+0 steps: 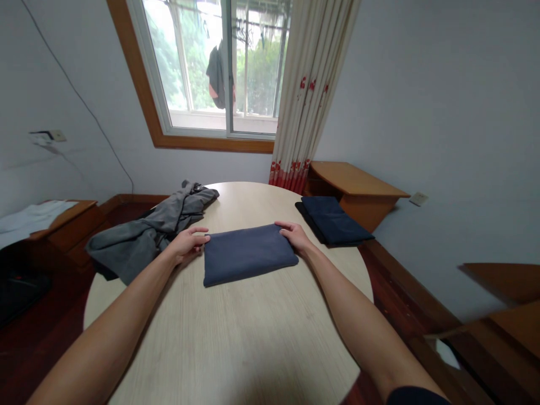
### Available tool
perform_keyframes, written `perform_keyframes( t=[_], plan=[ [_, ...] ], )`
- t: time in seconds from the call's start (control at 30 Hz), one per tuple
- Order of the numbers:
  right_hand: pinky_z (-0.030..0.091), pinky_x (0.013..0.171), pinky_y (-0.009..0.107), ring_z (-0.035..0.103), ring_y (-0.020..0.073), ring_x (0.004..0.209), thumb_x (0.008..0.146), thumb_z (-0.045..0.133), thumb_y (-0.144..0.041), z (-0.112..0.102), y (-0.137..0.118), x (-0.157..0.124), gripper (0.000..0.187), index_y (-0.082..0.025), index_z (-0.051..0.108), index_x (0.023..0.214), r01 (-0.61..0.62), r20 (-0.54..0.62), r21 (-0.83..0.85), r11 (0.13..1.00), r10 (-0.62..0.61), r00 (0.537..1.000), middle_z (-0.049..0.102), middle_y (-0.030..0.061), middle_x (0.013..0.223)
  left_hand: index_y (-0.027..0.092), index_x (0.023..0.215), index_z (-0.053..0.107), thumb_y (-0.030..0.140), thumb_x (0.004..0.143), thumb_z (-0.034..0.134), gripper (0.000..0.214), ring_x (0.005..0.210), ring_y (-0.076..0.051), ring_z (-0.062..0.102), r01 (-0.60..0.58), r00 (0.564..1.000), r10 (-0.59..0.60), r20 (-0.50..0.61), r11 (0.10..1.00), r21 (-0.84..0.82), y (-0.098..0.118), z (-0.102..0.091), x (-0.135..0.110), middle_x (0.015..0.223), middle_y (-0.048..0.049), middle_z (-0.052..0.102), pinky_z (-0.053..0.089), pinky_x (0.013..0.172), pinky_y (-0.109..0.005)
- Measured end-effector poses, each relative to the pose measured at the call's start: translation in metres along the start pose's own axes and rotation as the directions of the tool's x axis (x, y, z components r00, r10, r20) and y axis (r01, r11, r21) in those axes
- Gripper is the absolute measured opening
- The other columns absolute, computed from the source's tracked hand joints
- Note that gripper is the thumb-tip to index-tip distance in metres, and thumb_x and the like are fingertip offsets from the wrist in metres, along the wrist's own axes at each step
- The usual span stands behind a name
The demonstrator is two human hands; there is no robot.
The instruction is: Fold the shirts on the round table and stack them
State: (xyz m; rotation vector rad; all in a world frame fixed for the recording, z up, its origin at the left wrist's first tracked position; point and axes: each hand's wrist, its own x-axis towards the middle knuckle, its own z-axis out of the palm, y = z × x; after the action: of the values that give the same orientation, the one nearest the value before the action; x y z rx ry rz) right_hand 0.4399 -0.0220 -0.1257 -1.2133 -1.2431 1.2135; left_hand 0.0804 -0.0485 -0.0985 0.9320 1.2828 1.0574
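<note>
A folded dark blue cloth (247, 254) lies flat in the middle of a round light-wood table (236, 337). My left hand (188, 243) rests at its left edge, fingers curled and touching the upper left corner. At the right end my right hand (295, 235) lies with its fingers spread over the cloth's upper right corner. Neither hand lifts the cloth.
A crumpled grey garment (156, 228) lies on the table's left side, hanging over the edge. A stack of folded dark navy clothes (333, 220) sits at the right rim. Low wooden furniture (354, 188) stands behind it, and a window with a curtain is beyond.
</note>
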Motion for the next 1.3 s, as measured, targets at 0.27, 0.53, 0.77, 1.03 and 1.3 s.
perform_keyframes(
  t=[0.27,0.53,0.77,1.03,1.3],
  plan=[
    [0.051,0.063,0.024,0.066,0.0142,0.072,0.071,0.066,-0.016,-0.001,0.003,0.004,0.045,-0.013,0.074,0.115,0.098,-0.069,-0.035,0.995,-0.1,0.993,0.078,0.0063,0.094,0.01,0.093,0.072,0.013,0.051,0.09,0.046,0.049,-0.006,0.052,-0.031,1.0,0.031,0.004,1.0,0.0,0.0,-0.007,0.001,0.07,-0.0021,0.067,0.04,0.044,-0.018],
    [0.051,0.07,0.026,0.065,0.0147,0.074,0.075,0.071,-0.03,-0.003,0.011,0.007,0.043,-0.014,0.075,0.114,0.121,-0.038,-0.184,0.975,-0.13,0.991,0.076,0.0057,0.089,0.009,0.085,0.072,0.028,0.055,0.093,0.041,0.044,-0.007,0.048,-0.124,0.989,0.123,-0.078,0.992,-0.005,-0.016,0.003,0.01,0.057,0.0018,0.059,0.041,0.043,-0.02],
    [0.052,0.072,0.03,0.063,0.0154,0.07,0.078,0.068,-0.024,-0.003,0.009,0.005,0.05,-0.012,0.068,0.127,0.164,-0.008,-0.346,0.924,-0.177,0.984,0.075,0.0062,0.09,0.012,0.086,0.075,0.033,0.056,0.089,0.04,0.064,-0.016,0.062,-0.281,0.929,0.306,-0.207,0.949,0.141,-0.015,0.001,0.016,0.071,-0.0043,0.071,0.05,0.062,-0.027],
    [0.034,0.114,0.045,0.051,0.0294,0.13,0.096,0.049,-0.031,0.038,-0.033,-0.04,0.048,-0.01,0.059,0.138,0.384,0.161,-0.838,0.389,-0.496,0.853,0.059,0.0179,0.14,0.019,0.111,0.074,0.042,0.093,0.054,0.036,0.119,-0.029,0.058,-0.599,0.653,0.709,0.266,0.268,0.755,-0.007,0.044,-0.035,0.121,-0.0129,0.069,0.039,0.11,-0.044],
    [0.008,0.124,0.054,0.023,0.0261,0.153,0.101,0.037,-0.034,0.096,-0.013,-0.066,0.058,-0.016,0.037,0.156,0.552,0.523,-0.811,0.194,-0.182,0.833,0.032,0.0093,0.163,0.022,0.151,0.046,0.048,0.1,0.038,0.058,0.151,-0.033,0.026,-0.529,0.763,0.39,0.515,-0.08,0.845,-0.047,0.087,-0.046,0.16,-0.0107,0.039,0.015,0.121,-0.06]
  ],
)
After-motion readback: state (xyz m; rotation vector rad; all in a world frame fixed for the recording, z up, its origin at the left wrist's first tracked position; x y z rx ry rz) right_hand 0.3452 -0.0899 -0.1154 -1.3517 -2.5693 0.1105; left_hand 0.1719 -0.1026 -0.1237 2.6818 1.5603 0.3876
